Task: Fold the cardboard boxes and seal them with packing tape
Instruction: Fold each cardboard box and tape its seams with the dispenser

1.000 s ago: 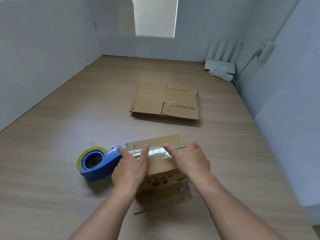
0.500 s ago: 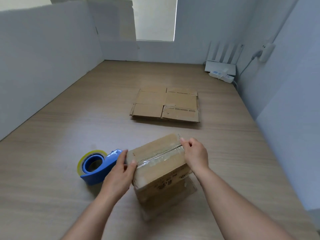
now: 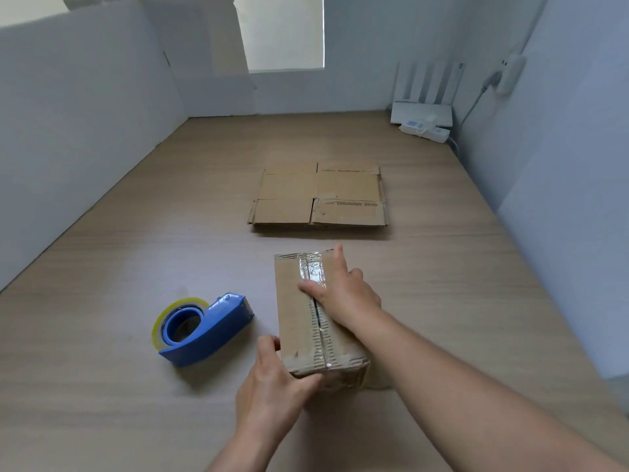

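Note:
A small folded cardboard box (image 3: pixel 294 311) stands on the wooden table, its long side pointing away from me, with clear tape along its top seam. My right hand (image 3: pixel 343 294) lies on the box top, thumb pressing the tape and forefinger stretched along the right edge. My left hand (image 3: pixel 272 379) grips the box's near left corner, thumb on the left side. A blue tape dispenser (image 3: pixel 207 330) with a yellowish roll lies just left of the box. Flattened cardboard boxes (image 3: pixel 320 199) lie in a stack farther back.
White walls enclose the table on the left, back and right. A white router (image 3: pixel 422 112) with upright antennas and a power strip (image 3: pixel 425 129) sit in the far right corner. A cable (image 3: pixel 476 100) runs up the right wall.
The box has been turned about a quarter turn, so its taped seam now runs away from me. My right hand moved onto the top; my left hand shifted to the near corner.

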Action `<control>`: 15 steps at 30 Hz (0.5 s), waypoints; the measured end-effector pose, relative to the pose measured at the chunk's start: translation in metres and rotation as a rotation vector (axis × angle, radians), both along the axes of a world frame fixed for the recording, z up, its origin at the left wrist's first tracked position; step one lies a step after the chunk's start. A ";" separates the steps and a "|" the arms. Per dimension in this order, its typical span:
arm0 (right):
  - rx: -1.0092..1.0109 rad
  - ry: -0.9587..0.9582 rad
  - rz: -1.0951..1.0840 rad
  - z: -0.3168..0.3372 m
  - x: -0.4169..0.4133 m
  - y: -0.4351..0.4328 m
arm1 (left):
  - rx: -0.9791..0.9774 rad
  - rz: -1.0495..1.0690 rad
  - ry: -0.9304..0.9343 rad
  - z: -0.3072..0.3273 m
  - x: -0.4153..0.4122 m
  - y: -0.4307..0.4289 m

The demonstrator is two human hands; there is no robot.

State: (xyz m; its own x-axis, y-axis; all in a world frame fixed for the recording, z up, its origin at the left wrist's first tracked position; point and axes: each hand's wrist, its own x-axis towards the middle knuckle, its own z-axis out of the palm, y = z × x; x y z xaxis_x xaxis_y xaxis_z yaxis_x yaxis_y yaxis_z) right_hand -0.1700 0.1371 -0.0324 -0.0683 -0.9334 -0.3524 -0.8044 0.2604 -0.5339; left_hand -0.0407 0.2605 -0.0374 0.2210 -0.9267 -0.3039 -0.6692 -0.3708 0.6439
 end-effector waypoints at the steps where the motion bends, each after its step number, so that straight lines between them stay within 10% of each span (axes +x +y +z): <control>1: -0.013 -0.008 0.037 -0.002 -0.003 0.012 | -0.009 -0.005 0.004 0.000 0.001 -0.004; 15: -0.160 -0.060 0.318 -0.008 -0.034 0.078 | 0.033 -0.407 0.034 0.000 0.036 -0.058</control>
